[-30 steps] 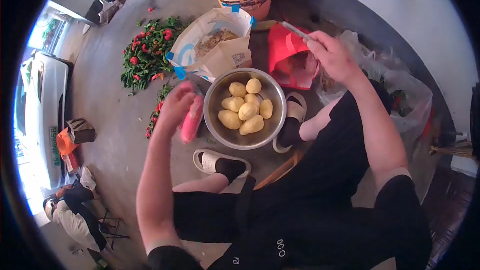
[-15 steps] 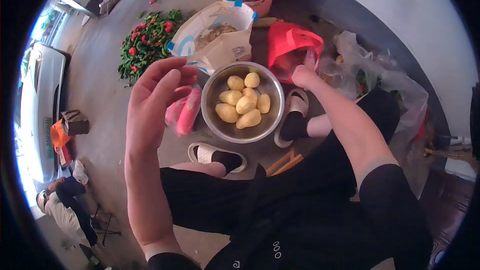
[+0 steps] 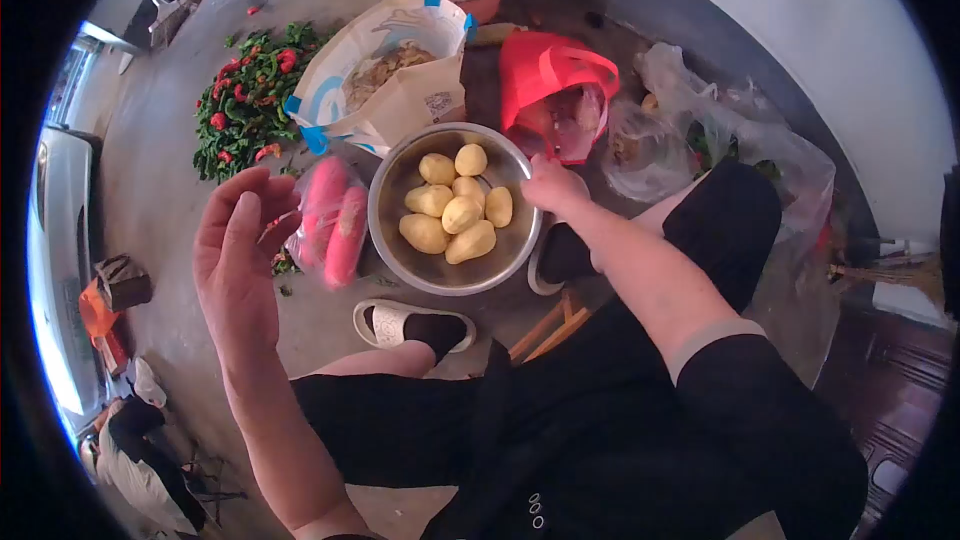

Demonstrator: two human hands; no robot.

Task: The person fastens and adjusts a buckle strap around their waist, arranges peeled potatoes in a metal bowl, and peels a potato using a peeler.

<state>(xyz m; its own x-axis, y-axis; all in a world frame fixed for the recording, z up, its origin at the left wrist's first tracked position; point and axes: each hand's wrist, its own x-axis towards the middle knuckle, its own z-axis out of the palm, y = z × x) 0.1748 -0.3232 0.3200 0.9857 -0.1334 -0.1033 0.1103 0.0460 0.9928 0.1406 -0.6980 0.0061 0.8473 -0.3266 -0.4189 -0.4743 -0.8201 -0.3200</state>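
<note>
The right hand (image 3: pixel 555 183) is apparently gripping and steadying the steel bowl (image 3: pixel 515 235) of potatoes (image 3: pixel 462 214) on the floor (image 3: pixel 320 335), while the left hand (image 3: pixel 238 240) is hovering loosely spread, any shift calling for a level hold.

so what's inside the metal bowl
Eight pale yellow potatoes lie clustered inside the metal bowl. The bowl's floor directly beneath them is covered, so anything under there cannot be seen.
</note>
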